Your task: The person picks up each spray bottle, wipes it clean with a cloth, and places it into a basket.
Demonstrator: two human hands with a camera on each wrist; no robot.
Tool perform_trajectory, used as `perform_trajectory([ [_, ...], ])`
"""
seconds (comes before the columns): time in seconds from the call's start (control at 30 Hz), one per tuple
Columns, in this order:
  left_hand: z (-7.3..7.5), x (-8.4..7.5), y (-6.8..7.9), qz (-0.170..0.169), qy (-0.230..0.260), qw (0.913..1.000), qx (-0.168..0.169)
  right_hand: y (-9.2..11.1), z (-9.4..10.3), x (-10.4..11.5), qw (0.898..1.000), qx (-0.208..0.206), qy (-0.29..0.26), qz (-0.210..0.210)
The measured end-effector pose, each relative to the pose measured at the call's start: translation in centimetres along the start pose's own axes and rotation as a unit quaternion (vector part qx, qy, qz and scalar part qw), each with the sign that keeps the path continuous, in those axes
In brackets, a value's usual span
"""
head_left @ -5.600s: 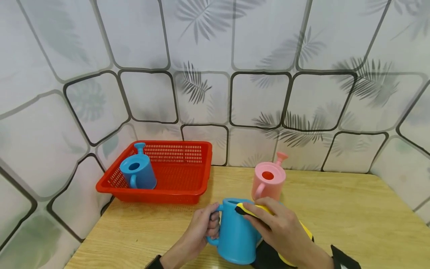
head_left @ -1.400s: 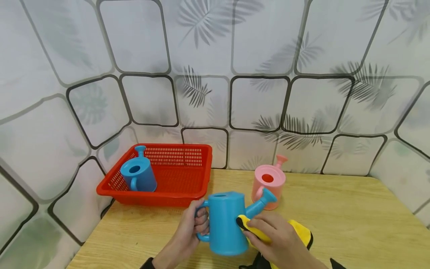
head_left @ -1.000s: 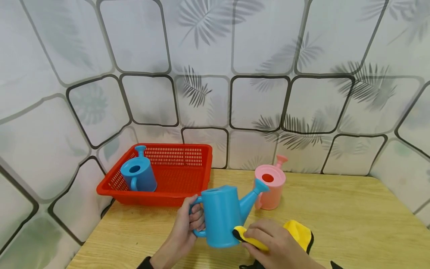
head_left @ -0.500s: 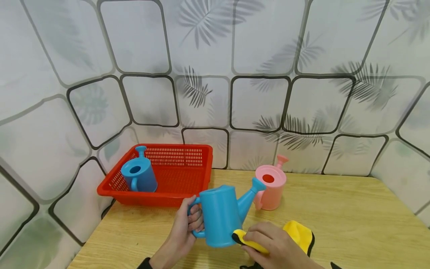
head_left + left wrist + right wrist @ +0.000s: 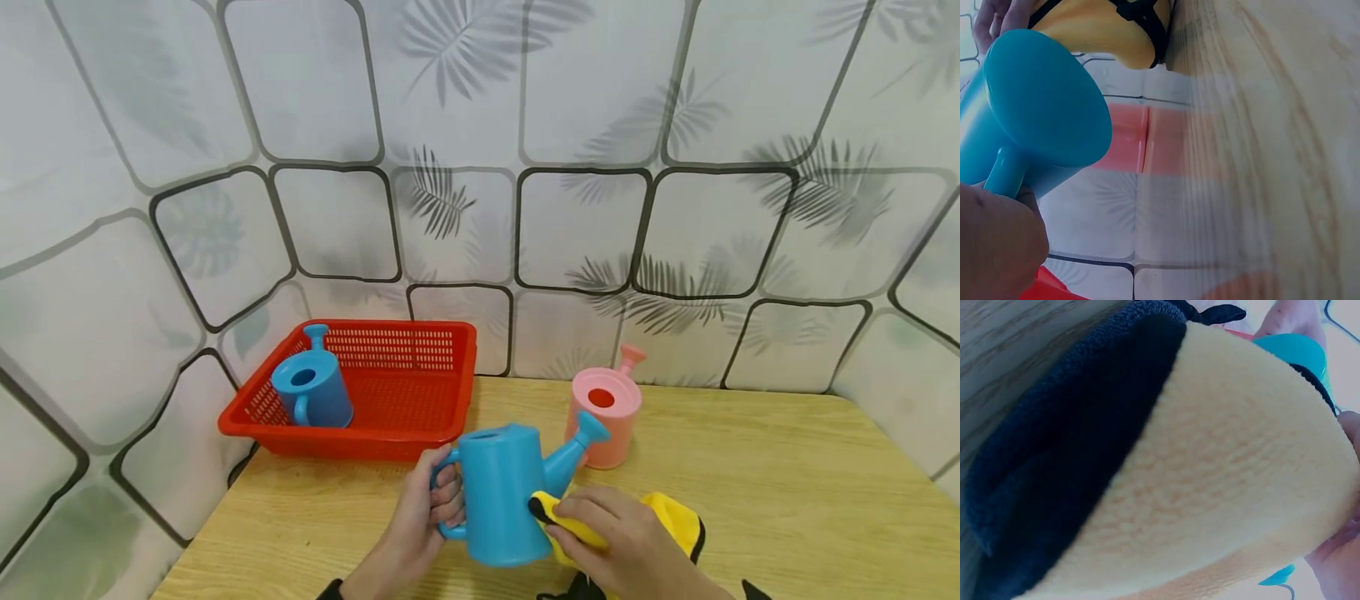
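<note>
My left hand grips the handle of a blue toy watering can, its spout pointing up to the right. In the left wrist view the can's round base shows, raised off the wooden table. My right hand pinches a yellow cloth with black edging and presses its folded end against the can's side, just below the spout. The rest of the cloth hangs down under that hand, filling most of the right wrist view. Behind the spout stands a pink watering can, partly covered by it.
A red plastic basket stands at the back left of the wooden table. Inside its left end sits another blue watering can. A patterned curtain rises behind the table and along both sides.
The cloth was at the can's top rim at first, then near its lower side; now it sits higher, below the spout. The held can has shifted slightly right and down since half a second ago.
</note>
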State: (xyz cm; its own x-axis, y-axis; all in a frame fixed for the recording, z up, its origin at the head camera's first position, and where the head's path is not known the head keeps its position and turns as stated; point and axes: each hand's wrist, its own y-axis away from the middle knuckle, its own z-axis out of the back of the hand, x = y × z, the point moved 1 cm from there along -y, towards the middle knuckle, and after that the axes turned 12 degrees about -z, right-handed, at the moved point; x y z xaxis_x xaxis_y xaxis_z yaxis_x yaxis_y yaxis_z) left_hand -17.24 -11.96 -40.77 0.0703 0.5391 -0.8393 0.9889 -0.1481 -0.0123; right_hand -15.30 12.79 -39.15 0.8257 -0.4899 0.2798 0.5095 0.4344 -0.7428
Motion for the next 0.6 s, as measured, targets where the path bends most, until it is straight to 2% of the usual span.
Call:
perform_trajectory([
  [0.2,-0.5,0.1,0.3,0.004,-0.036,0.9993,0.006,-0.3,0.3,-0.2,0.999,-0.048,0.023,-0.002],
  [0.3,-0.8,0.1,0.4,0.005,-0.047,0.9988,0.014,-0.5,0.6,-0.2,0.997,-0.064,0.040,-0.017],
  [0.6,-1.2,0.4,0.5,0.003,-0.063,0.9976,0.027,-0.8,1.6,-0.5,0.993,-0.054,0.045,-0.092],
])
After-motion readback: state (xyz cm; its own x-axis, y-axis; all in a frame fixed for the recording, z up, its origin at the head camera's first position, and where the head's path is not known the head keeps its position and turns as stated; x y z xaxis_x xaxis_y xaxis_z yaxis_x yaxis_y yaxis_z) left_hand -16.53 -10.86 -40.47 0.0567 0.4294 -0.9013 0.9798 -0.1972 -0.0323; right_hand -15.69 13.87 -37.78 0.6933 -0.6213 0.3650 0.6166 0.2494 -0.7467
